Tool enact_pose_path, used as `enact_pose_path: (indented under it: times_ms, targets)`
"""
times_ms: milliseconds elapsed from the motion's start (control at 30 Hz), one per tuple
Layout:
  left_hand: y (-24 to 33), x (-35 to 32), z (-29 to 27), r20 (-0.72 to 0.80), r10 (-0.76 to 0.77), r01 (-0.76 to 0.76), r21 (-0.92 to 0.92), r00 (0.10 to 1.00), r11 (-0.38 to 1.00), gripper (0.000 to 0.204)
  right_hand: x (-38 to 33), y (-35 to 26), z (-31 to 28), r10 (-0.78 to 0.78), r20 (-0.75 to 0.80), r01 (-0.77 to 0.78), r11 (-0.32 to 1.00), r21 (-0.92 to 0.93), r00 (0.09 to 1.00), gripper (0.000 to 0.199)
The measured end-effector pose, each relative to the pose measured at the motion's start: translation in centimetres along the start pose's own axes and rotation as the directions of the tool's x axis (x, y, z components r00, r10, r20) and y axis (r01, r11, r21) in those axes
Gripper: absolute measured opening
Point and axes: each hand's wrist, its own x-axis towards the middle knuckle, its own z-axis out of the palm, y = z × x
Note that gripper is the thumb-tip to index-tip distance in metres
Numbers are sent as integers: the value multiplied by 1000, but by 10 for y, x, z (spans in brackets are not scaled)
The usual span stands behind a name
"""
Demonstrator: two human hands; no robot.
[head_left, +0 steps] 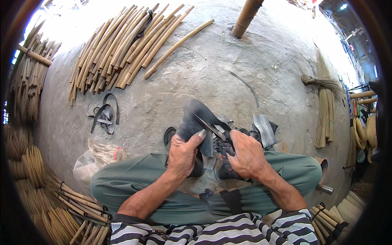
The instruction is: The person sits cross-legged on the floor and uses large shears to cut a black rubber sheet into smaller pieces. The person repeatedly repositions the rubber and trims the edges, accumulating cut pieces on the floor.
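Observation:
My left hand [183, 153] pinches a curved piece of black rubber [192, 116] between thumb and fingers, in front of my crossed legs. In my right hand [248, 158] is a pair of scissors [217, 132] with dark wrapped handles. The blades point up and left, and lie against the rubber. Whether they are cutting into it I cannot tell. Under my hands, grey and black rubber scraps lie on the floor, among them a flat grey strip [264, 130] to the right. My fingertips are partly hidden.
Bamboo poles [118, 49] lie piled on the concrete floor [163, 98] at the far left, and an upright post [247, 18] stands beyond. Black strips [107, 114] and a woven sack [98, 157] lie left. Straw bundles [324, 106] are at right. More bamboo [79, 200] is near left.

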Motion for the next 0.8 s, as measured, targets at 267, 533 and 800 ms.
enact_pose_path:
  times_ms: [267, 533, 800]
  targets:
    - [0, -2, 4, 72, 27, -29, 31, 997, 999, 27, -1, -3, -8, 77, 105, -78, 997, 7, 992, 38]
    - [12, 6, 3, -36, 14, -17, -85, 999, 996, 22, -1, -2, -2, 34, 113, -41, 997, 66, 993, 35]
    - [-7, -2, 0, -12, 72, -72, 35, 997, 997, 24, -1, -6, -7, 76, 111, -75, 997, -8, 991, 41]
